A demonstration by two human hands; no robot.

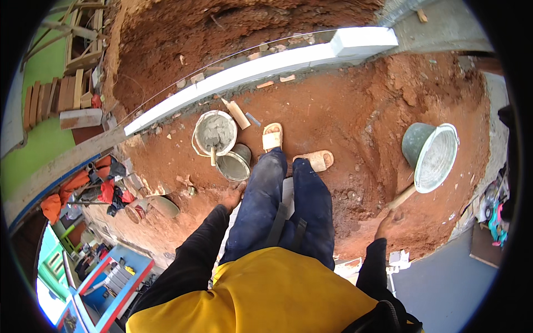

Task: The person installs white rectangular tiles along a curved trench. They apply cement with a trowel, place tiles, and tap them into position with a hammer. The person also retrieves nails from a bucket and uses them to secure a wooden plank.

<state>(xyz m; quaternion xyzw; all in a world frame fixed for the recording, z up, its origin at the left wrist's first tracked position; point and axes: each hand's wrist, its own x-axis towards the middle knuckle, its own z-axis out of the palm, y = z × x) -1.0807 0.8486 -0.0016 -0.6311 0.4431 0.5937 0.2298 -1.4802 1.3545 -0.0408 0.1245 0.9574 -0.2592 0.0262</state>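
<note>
My left hand [233, 194] is low beside my left thigh, near a pale edge; I cannot make out whether it grips it. My right hand [390, 222] is out to the right at the lower end of a pale wooden handle [406, 196], whose far end is hidden by a green bucket [416, 141]; I cannot tell if my fingers hold it. Left of my sandals [272, 133] stand a white bucket [219, 129] of grey mortar with a tool handle [213, 155] in it, an overlapping grey bucket [232, 166], and a wooden float [236, 114].
A white block wall [261, 58] with a string crosses ahead, with dug red soil [244, 19] beyond. Wooden boards [53, 100], orange and dark cloths [66, 188] and a blue-red frame [119, 283] lie left. Mixed clutter [494, 216] lies at the right edge.
</note>
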